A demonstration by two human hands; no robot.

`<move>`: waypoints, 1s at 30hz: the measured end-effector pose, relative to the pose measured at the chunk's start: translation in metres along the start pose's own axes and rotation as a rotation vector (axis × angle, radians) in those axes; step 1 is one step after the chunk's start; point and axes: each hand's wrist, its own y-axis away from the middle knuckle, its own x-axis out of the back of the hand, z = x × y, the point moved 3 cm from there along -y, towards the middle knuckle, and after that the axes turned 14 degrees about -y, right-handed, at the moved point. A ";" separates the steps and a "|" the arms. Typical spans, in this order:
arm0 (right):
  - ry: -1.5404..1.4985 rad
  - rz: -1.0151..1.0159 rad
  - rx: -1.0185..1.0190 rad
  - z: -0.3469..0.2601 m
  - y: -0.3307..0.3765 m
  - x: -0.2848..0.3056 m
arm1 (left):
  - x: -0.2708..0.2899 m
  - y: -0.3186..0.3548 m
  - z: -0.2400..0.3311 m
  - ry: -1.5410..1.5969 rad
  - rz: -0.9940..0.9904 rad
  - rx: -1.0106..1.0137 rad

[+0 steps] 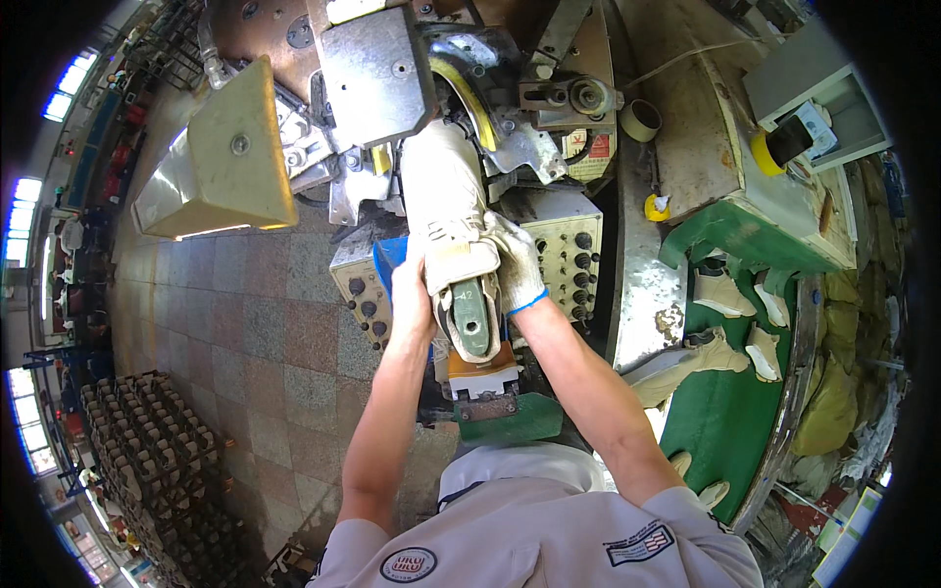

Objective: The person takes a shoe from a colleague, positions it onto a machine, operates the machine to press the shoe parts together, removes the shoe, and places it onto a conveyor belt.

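Observation:
A cream shoe upper (446,181) is stretched over a green shoe last (471,318), its toe pointing away from me into the metal jaws of a shoe machine (380,73). My left hand (412,292), bare, is closed on the left side of the upper near the heel. On the opposite side, my right hand (517,260) wears a white glove with a blue cuff and grips the upper by the strap area. Beneath the heel is an orange-brown support block (480,377). The toe end is partly hidden by the machine.
Knobbed control boxes (564,260) flank the work. A yellowed guard (221,162) juts out at left. To the right, a green conveyor belt (701,412) carries several cream uppers (720,292). Racks (147,431) stand on the tiled floor at lower left. A tape roll (640,120) lies far right.

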 end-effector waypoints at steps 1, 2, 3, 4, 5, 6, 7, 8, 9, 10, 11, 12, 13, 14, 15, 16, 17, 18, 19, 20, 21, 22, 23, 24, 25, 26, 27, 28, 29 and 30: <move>0.019 -0.012 0.021 0.001 0.000 -0.001 | 0.005 -0.002 -0.012 0.011 0.003 0.049; 0.037 -0.025 0.042 0.001 0.000 -0.002 | 0.010 -0.005 -0.018 -0.001 -0.047 0.011; 0.057 -0.039 0.066 0.000 -0.001 -0.003 | 0.014 -0.010 -0.021 -0.020 -0.062 -0.008; 0.038 -0.057 0.058 0.002 -0.004 0.000 | 0.018 -0.016 -0.024 -0.040 -0.077 -0.028; 0.033 -0.040 0.051 0.006 -0.006 0.005 | 0.021 -0.020 -0.027 -0.060 -0.092 -0.048; 0.027 -0.020 0.049 0.008 -0.007 0.008 | 0.019 -0.020 -0.024 -0.072 -0.079 -0.052; 0.022 0.000 0.046 0.009 -0.008 0.012 | 0.016 -0.018 -0.022 -0.085 -0.065 -0.057; 0.043 0.010 0.044 0.009 -0.008 0.016 | 0.014 -0.016 -0.020 -0.098 -0.052 -0.061; 0.046 0.001 0.039 0.009 -0.007 0.013 | 0.013 -0.016 -0.019 -0.117 -0.049 -0.075; 0.049 -0.009 0.033 0.009 -0.005 0.010 | 0.012 -0.016 -0.019 -0.136 -0.046 -0.089; 0.052 -0.018 0.027 0.010 -0.005 0.008 | 0.013 -0.015 -0.018 -0.154 -0.043 -0.103; 0.081 0.019 0.033 0.011 -0.009 0.013 | 0.016 -0.019 -0.022 -0.196 -0.066 -0.140; 0.100 0.009 0.052 0.010 -0.011 0.017 | 0.017 -0.021 -0.027 -0.201 -0.059 -0.154; 0.119 -0.001 0.069 0.010 -0.011 0.021 | 0.019 -0.024 -0.032 -0.237 -0.047 -0.164; 0.137 -0.010 0.086 0.009 -0.012 0.024 | 0.018 -0.026 -0.034 -0.274 -0.035 -0.173; 0.151 0.021 0.101 0.009 -0.013 0.027 | 0.018 -0.027 -0.037 -0.237 -0.021 -0.175; 0.154 0.030 0.100 0.010 -0.015 0.030 | 0.018 -0.028 -0.039 -0.199 -0.007 -0.176; 0.157 0.039 0.101 0.010 -0.017 0.029 | 0.016 -0.028 -0.038 -0.161 0.006 -0.179; 0.161 0.047 0.102 0.011 -0.018 0.028 | 0.014 -0.027 -0.038 -0.145 0.007 -0.182; 0.176 0.059 0.122 0.010 -0.019 0.027 | 0.011 -0.027 -0.037 -0.128 0.008 -0.186; 0.190 0.071 0.136 0.010 -0.017 0.024 | 0.011 -0.025 -0.036 -0.114 0.016 -0.187; 0.203 0.084 0.150 0.010 -0.016 0.022 | 0.012 -0.024 -0.036 -0.102 -0.003 -0.176; 0.265 0.065 0.143 0.006 -0.016 0.023 | 0.015 -0.024 -0.036 -0.130 0.012 -0.155; 0.287 0.113 0.130 0.004 -0.012 0.023 | 0.020 -0.025 -0.037 -0.156 0.029 -0.136; 0.310 0.162 0.119 0.002 -0.006 0.022 | 0.023 -0.025 -0.038 -0.181 0.045 -0.117; 0.385 0.228 0.138 -0.006 0.003 0.029 | 0.027 -0.017 -0.043 -0.107 0.083 -0.146; 0.460 0.298 0.160 -0.020 0.016 0.040 | 0.047 -0.006 -0.052 -0.286 0.096 -0.147; 0.368 0.263 0.159 -0.033 0.036 0.029 | 0.077 0.007 -0.079 -0.570 0.210 -0.179; 0.175 0.095 0.140 -0.058 0.052 0.070 | 0.086 0.027 -0.093 -0.790 0.240 -0.057; 0.298 0.025 0.198 -0.071 0.073 0.072 | 0.113 0.042 -0.138 -0.879 0.333 -0.017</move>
